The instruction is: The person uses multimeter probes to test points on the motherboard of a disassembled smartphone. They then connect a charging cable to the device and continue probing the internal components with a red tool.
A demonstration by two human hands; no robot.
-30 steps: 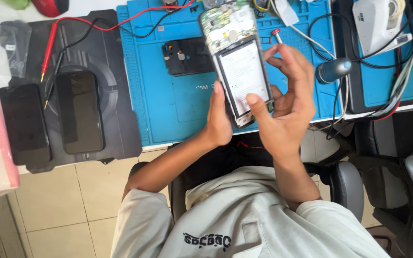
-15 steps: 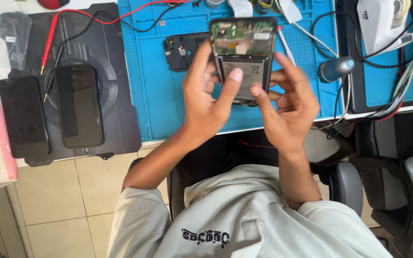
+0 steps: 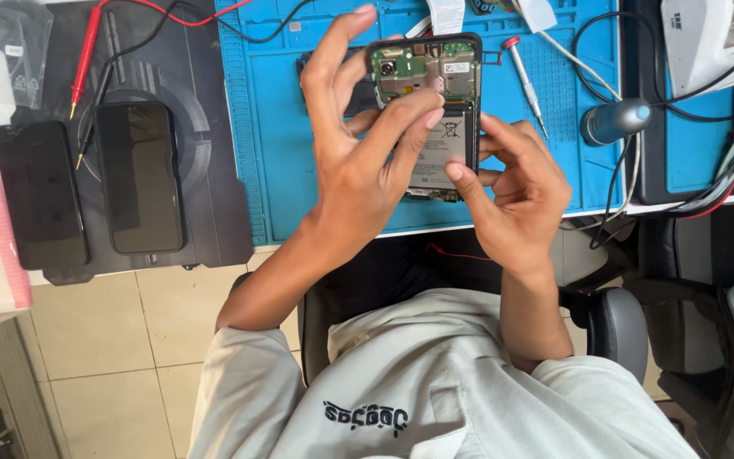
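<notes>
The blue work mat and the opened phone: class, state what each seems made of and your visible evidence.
Blue work mat: probably silicone or rubber; matte, with moulded compartments. Opened phone: black frame, seemingly plastic, around a green circuit board with metal shields, held by the left hand and right hand.

The phone point(image 3: 428, 110) is held upright above the blue mat, back cover off. Its green circuit board and camera show at the top, with the grey battery below, framed by a black rim.
</notes>
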